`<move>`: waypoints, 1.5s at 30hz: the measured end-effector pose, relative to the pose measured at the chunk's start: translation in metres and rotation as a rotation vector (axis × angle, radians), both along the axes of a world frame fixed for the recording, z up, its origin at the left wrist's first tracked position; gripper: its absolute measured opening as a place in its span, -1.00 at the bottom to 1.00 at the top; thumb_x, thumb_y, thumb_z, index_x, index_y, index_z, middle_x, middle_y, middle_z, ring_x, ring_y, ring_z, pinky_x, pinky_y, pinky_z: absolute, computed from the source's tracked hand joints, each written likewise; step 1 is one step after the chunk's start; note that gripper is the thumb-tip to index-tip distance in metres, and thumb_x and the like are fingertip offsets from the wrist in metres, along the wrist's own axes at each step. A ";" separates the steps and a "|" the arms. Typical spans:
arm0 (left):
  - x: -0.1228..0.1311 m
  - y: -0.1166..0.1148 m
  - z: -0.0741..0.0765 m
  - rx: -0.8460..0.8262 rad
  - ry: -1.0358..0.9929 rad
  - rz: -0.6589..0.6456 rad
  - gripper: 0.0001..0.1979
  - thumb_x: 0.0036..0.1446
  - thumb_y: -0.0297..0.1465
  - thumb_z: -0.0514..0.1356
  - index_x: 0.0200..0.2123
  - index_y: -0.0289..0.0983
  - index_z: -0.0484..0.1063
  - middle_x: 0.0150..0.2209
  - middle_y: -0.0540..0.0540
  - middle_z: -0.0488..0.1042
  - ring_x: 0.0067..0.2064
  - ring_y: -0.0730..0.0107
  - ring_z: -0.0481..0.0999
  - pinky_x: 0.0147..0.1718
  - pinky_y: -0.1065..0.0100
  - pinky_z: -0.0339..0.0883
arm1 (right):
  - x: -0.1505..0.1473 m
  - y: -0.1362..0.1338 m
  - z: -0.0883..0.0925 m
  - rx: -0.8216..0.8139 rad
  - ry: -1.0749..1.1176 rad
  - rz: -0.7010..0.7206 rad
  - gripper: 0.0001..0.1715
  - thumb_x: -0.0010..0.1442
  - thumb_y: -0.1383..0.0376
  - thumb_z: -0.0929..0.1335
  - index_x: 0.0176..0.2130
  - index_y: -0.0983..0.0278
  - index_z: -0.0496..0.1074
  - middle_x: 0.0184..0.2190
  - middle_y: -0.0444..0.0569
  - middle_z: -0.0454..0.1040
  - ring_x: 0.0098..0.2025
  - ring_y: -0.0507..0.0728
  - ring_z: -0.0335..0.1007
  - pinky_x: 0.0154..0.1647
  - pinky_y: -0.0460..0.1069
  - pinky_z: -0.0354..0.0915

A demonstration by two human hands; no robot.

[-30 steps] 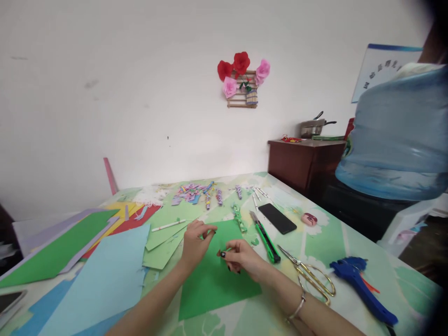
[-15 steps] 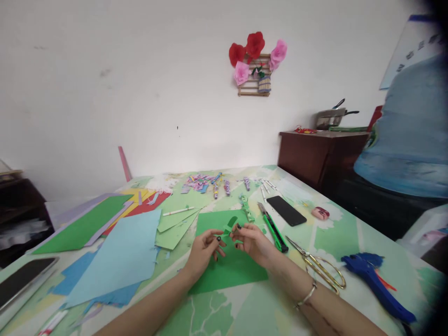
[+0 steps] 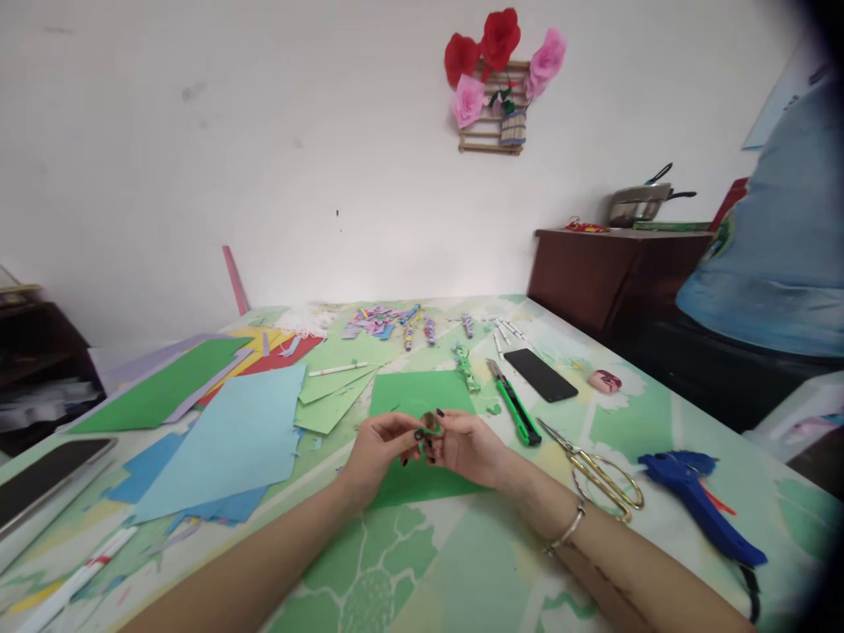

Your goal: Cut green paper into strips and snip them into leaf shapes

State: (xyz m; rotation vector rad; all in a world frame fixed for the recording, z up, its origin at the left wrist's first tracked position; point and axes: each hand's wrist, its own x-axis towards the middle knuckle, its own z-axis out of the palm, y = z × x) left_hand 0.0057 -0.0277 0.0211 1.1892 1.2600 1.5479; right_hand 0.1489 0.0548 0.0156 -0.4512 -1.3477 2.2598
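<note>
Close together above a green paper sheet [image 3: 422,488], my two hands pinch a small curled strip of green paper [image 3: 432,428]. My left hand [image 3: 386,448] has thumb and fingers closed at the strip's left end. My right hand [image 3: 468,446] grips its right side, fingers bent around it; part of the strip is hidden by the fingertips. Just beyond the sheet's right corner lies a twisted green paper piece [image 3: 465,367]. A green utility knife [image 3: 515,404] rests to the right of it, and gold-handled scissors [image 3: 593,475] lie near my right forearm.
A blue glue gun [image 3: 702,505] is at the right, and a black phone [image 3: 541,375] beyond the knife. Light blue paper [image 3: 230,440] and other coloured sheets cover the left side. Paper scraps [image 3: 375,321] are piled at the back. Another phone [image 3: 49,479] sits at the left edge.
My hands have come closer together around the green strip, which is now curled more tightly between the fingers. The camera view has tilted slightly downward.
</note>
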 end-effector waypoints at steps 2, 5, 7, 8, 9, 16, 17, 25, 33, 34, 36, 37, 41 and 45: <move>-0.004 0.000 0.002 0.016 0.032 0.053 -0.84 -0.13 -0.34 0.33 -0.47 -0.32 0.52 -0.65 0.00 0.46 -0.61 0.47 0.40 -0.62 0.47 0.22 | -0.001 0.001 -0.002 0.110 -0.040 -0.113 -0.64 -0.01 0.15 0.41 -0.24 0.29 0.36 -0.53 -0.12 0.39 -0.53 0.02 0.27 -0.46 -0.05 0.18; -0.011 -0.001 0.004 0.044 0.090 0.161 -0.88 -0.18 -0.39 0.35 -0.50 -0.30 0.52 -0.61 0.00 0.48 -0.56 0.45 0.42 -0.58 0.47 0.24 | -0.001 0.000 -0.002 0.299 -0.065 -0.286 -0.50 0.01 0.21 0.41 -0.03 0.15 0.29 -0.52 -0.22 0.37 -0.54 -0.02 0.21 -0.47 -0.10 0.14; -0.014 -0.002 0.004 0.053 0.124 0.214 -0.89 -0.20 -0.41 0.36 -0.51 -0.30 0.53 -0.57 -0.02 0.50 -0.52 0.43 0.44 -0.55 0.46 0.26 | -0.001 -0.004 -0.001 0.413 -0.076 -0.306 -0.49 -0.01 0.25 0.43 -0.03 0.14 0.34 -0.50 -0.21 0.40 -0.49 0.00 0.25 -0.41 -0.08 0.18; -0.015 -0.003 0.004 0.053 0.136 0.227 -0.89 -0.20 -0.41 0.36 -0.51 -0.30 0.53 -0.55 -0.02 0.51 -0.51 0.42 0.45 -0.53 0.45 0.27 | -0.002 -0.006 0.000 0.460 -0.083 -0.296 -0.55 -0.03 0.26 0.43 -0.09 0.16 0.40 -0.48 -0.17 0.43 -0.46 0.03 0.29 -0.36 -0.06 0.21; -0.015 -0.003 0.004 0.050 0.145 0.230 -0.89 -0.20 -0.41 0.36 -0.51 -0.30 0.54 -0.55 -0.02 0.51 -0.51 0.42 0.45 -0.53 0.45 0.28 | -0.002 -0.009 0.000 0.497 -0.089 -0.288 -0.62 -0.03 0.26 0.43 -0.15 0.19 0.45 -0.46 -0.14 0.46 -0.42 0.05 0.32 -0.31 -0.03 0.23; -0.010 -0.002 -0.001 -0.041 0.071 0.086 -0.80 -0.19 -0.36 0.36 -0.44 -0.34 0.52 -0.54 -0.07 0.54 -0.53 0.40 0.49 -0.60 0.47 0.28 | -0.006 -0.012 0.000 0.553 -0.109 -0.362 -0.84 -0.02 0.21 0.41 -0.44 0.27 0.50 -0.48 -0.08 0.50 -0.37 0.11 0.39 -0.27 -0.01 0.25; -0.010 -0.002 -0.002 -0.061 0.045 0.067 -0.78 -0.18 -0.35 0.36 -0.42 -0.34 0.51 -0.53 -0.07 0.55 -0.52 0.39 0.50 -0.60 0.47 0.29 | -0.006 -0.011 -0.001 0.546 -0.115 -0.373 -0.83 -0.03 0.20 0.42 -0.45 0.28 0.51 -0.50 -0.08 0.50 -0.39 0.10 0.39 -0.30 -0.01 0.25; -0.018 0.000 -0.009 -0.166 -0.091 -0.012 -0.71 -0.21 -0.32 0.39 -0.35 -0.31 0.53 -0.39 -0.13 0.59 -0.34 0.28 0.56 -0.46 0.41 0.40 | -0.009 -0.009 0.000 0.518 -0.130 -0.422 -0.85 -0.18 0.23 0.48 -0.59 0.27 0.50 -0.58 -0.11 0.45 -0.46 0.08 0.31 -0.37 -0.04 0.21; -0.021 0.002 -0.012 -0.112 -0.084 -0.029 -0.76 -0.26 -0.36 0.40 -0.42 -0.31 0.59 -0.29 -0.14 0.57 -0.29 0.26 0.53 -0.26 0.28 0.42 | -0.009 -0.008 -0.002 0.459 -0.158 -0.401 -0.87 -0.24 0.26 0.49 -0.61 0.25 0.51 -0.58 -0.12 0.47 -0.46 0.07 0.31 -0.36 -0.03 0.22; -0.021 0.002 -0.012 -0.095 -0.076 -0.013 -0.79 -0.25 -0.37 0.40 -0.44 -0.30 0.59 -0.32 -0.13 0.58 -0.28 0.27 0.52 -0.24 0.29 0.40 | -0.009 -0.008 -0.003 0.448 -0.161 -0.397 -0.87 -0.24 0.25 0.50 -0.60 0.25 0.51 -0.58 -0.12 0.48 -0.47 0.07 0.32 -0.37 -0.03 0.23; -0.020 0.002 -0.011 -0.068 -0.057 0.018 -0.83 -0.23 -0.39 0.39 -0.46 -0.30 0.58 -0.38 -0.10 0.58 -0.30 0.29 0.52 -0.23 0.32 0.38 | -0.009 -0.009 -0.003 0.420 -0.168 -0.392 -0.85 -0.25 0.24 0.50 -0.58 0.26 0.52 -0.60 -0.12 0.48 -0.49 0.06 0.32 -0.38 -0.03 0.24; -0.020 0.002 -0.010 -0.060 -0.047 0.029 -0.84 -0.22 -0.39 0.38 -0.47 -0.30 0.58 -0.41 -0.10 0.58 -0.32 0.30 0.52 -0.24 0.33 0.37 | -0.009 -0.010 -0.002 0.407 -0.170 -0.391 -0.84 -0.25 0.24 0.50 -0.58 0.26 0.52 -0.60 -0.12 0.48 -0.51 0.06 0.32 -0.39 -0.03 0.25; -0.016 0.000 -0.007 -0.046 -0.015 0.063 -0.86 -0.22 -0.40 0.37 -0.50 -0.32 0.56 -0.48 -0.07 0.57 -0.39 0.33 0.52 -0.30 0.35 0.38 | -0.009 -0.012 0.000 0.366 -0.170 -0.380 -0.80 -0.25 0.24 0.50 -0.55 0.30 0.50 -0.61 -0.10 0.48 -0.53 0.05 0.34 -0.41 -0.04 0.28; -0.014 0.000 -0.005 -0.027 0.002 0.121 -0.85 -0.25 -0.41 0.38 -0.52 -0.32 0.51 -0.51 -0.05 0.55 -0.42 0.34 0.52 -0.33 0.34 0.40 | -0.009 -0.013 0.001 0.330 -0.170 -0.387 -0.79 -0.26 0.26 0.51 -0.57 0.31 0.46 -0.61 -0.11 0.47 -0.53 0.04 0.35 -0.41 -0.05 0.29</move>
